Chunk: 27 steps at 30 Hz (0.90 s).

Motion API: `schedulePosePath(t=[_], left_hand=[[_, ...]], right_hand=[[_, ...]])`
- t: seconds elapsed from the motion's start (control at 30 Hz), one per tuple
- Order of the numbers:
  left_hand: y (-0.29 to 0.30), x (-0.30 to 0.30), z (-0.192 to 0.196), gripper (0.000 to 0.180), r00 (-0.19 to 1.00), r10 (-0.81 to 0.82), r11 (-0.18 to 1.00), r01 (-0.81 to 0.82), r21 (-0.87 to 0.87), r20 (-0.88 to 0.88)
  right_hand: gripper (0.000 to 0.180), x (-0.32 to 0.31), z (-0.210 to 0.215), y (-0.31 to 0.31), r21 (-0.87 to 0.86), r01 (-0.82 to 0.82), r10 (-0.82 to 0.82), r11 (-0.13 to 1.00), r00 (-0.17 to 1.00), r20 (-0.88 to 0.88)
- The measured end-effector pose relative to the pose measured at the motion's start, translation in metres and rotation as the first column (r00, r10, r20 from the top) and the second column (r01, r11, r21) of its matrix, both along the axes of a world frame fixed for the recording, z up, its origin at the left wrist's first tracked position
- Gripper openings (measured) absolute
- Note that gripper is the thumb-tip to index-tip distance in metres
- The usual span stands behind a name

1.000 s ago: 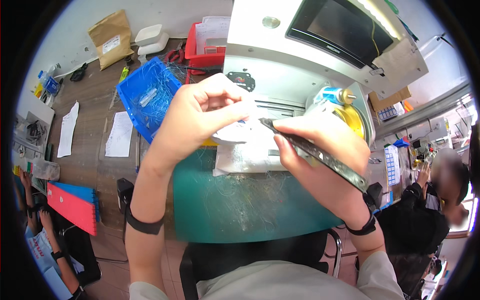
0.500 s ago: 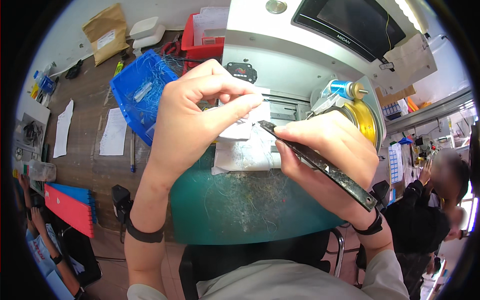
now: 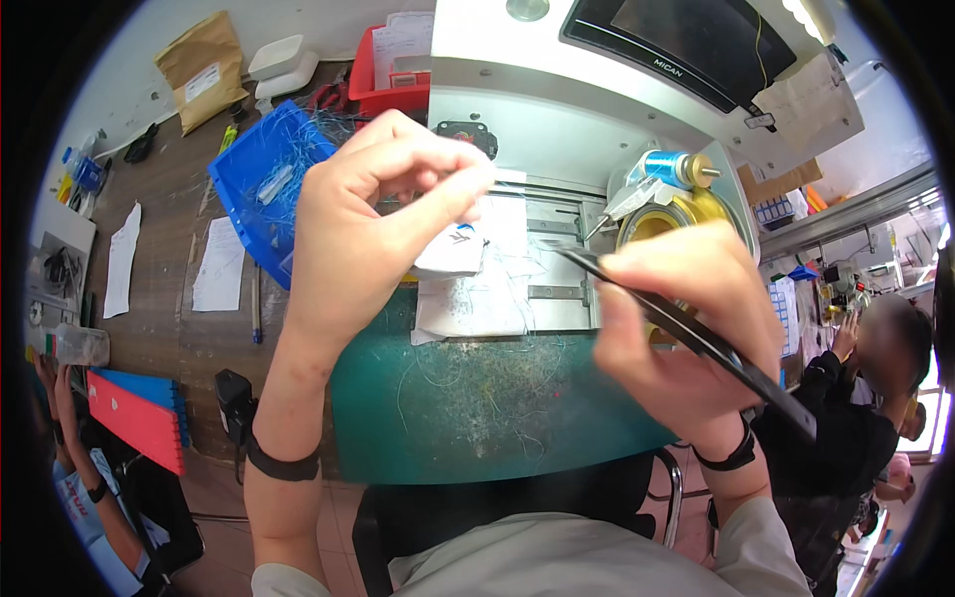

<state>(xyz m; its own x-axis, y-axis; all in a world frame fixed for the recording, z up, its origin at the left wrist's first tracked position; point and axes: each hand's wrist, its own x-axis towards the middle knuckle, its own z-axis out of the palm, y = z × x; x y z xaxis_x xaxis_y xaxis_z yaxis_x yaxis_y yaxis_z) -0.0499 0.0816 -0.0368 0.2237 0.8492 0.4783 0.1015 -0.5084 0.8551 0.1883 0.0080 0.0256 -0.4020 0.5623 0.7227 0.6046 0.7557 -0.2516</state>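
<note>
Over the white machine's bed, my left hand [image 3: 363,214] is raised with thumb and forefinger pressed together. Whatever lies in that pinch, if anything, is too small to make out. My right hand [image 3: 696,318] grips a long, flat black blade-like tool [image 3: 708,343], its narrow tip pointing left towards the bed. Between the two hands there is a gap. Below my left fingers stands a small white block [image 3: 450,257] with dark and blue marks, partly covered by the hand. Fine threads trail over the white paper [image 3: 468,308] beside it.
A blue bin [image 3: 254,194] of tangled thread stands on the left, with a red tray [image 3: 383,88] behind. Blue and yellow spools [image 3: 671,169] sit at the machine's right. A green mat [image 3: 477,418] with thread scraps lies in front. Other people are at both sides.
My right hand has drawn away to the right with the black tool, widening the gap to my left hand. My left hand keeps its pinch; the whole view has shifted slightly.
</note>
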Motion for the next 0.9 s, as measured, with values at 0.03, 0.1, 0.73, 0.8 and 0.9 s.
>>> schedulePosePath(t=[0.03,0.1,0.73,0.8,0.9], left_hand=[[0.003,0.0,-0.003,0.033,0.998,-0.022,0.998,0.026,-0.049,0.064],[0.004,0.006,-0.005,0.043,0.978,0.004,1.0,-0.004,0.0,0.21],[0.002,0.011,0.005,0.042,0.925,-0.156,0.987,0.137,0.078,0.346],[-0.002,0.007,0.001,0.041,0.936,-0.132,0.991,0.119,0.06,0.327],[-0.001,0.005,-0.004,0.036,0.94,-0.087,0.995,0.069,0.066,0.328]], right_hand=[[0.028,0.005,0.003,-0.006,0.029,-0.003,0.003,1.0,1.0,0.004],[0.026,0.014,0.001,-0.024,0.052,-0.009,0.009,0.999,1.0,0.007],[0.042,0.131,-0.059,-0.123,-0.203,0.614,-0.496,0.762,0.756,0.427],[0.037,0.06,-0.052,-0.112,-0.528,0.262,-0.234,0.808,0.965,0.12],[0.029,-0.022,-0.058,-0.076,-0.749,-0.157,-0.26,0.644,0.875,-0.408]])
